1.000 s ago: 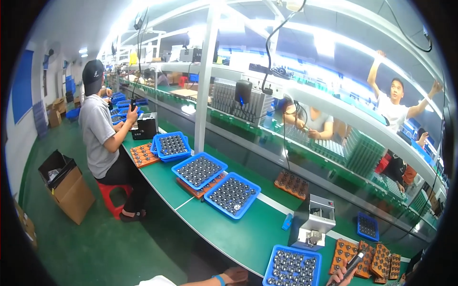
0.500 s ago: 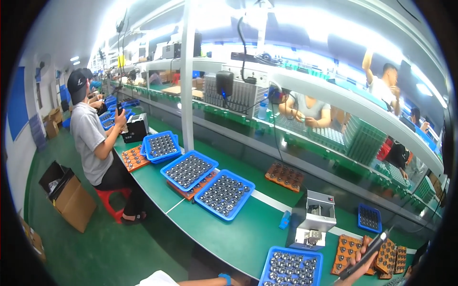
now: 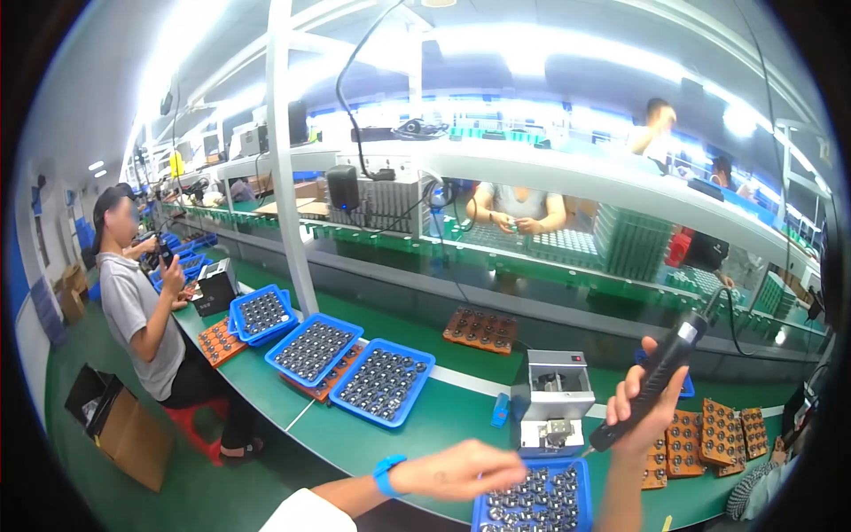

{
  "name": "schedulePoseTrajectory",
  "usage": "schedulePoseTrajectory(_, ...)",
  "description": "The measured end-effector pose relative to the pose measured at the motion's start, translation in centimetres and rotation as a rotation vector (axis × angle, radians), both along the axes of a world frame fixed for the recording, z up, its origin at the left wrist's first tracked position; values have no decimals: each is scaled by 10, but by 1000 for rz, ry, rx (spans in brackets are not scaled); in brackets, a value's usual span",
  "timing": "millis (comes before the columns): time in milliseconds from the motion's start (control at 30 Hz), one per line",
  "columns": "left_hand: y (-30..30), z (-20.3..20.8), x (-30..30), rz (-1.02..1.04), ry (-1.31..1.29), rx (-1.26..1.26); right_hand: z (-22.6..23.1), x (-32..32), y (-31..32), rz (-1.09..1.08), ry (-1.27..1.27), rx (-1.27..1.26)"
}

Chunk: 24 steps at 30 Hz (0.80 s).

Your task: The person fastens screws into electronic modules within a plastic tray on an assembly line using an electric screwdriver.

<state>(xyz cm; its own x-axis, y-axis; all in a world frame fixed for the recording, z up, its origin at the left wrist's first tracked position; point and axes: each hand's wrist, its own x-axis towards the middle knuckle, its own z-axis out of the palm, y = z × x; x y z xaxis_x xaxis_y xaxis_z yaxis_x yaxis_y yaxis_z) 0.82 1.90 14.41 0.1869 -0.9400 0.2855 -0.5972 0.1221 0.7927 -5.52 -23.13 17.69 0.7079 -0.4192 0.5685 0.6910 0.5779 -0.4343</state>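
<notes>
My right hand [image 3: 640, 410] is wrapped round a black electric screwdriver [image 3: 654, 383], which slants with its thin bit pointing down and left. A cord runs from its upper end. My left hand [image 3: 465, 468] reaches over a blue tray [image 3: 586, 510] at the bottom. Its fingers are smeared by motion, and whether they grip anything cannot be made out. Small metal and black parts [image 3: 536, 504] stand in rows in that tray, with the bit's tip close to its upper right corner. Just behind the tray stands a silver box-shaped machine [image 3: 560, 403].
Orange fixture blocks [image 3: 684, 443] with round parts lie right of my right hand. More filled blue trays [image 3: 425, 381] stand to the left. A small blue object [image 3: 501, 410] lies beside the machine. A co-worker [image 3: 137, 301] sits at the far left; another person [image 3: 519, 208] works across the line.
The view has turned right. My left hand has come forward over the near tray. My right hand has brought the screwdriver up and towards the tray, its bit now pointing down.
</notes>
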Motion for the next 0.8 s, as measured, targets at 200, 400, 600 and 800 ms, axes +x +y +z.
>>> schedulePoseTrajectory(200,-74,21,10,-13,-202,-42,4,5,9,-59,-106,85)
schedulePoseTrajectory(400,-103,15,12,37,-134,-92,6,3,-11,-190,-191,124)
schedulePoseTrajectory(600,-112,8,13,155,-87,-128,-1,11,-27,-187,-208,184)
schedulePoseTrajectory(800,-117,12,19,175,-149,-102,3,10,-40,-298,-186,210)
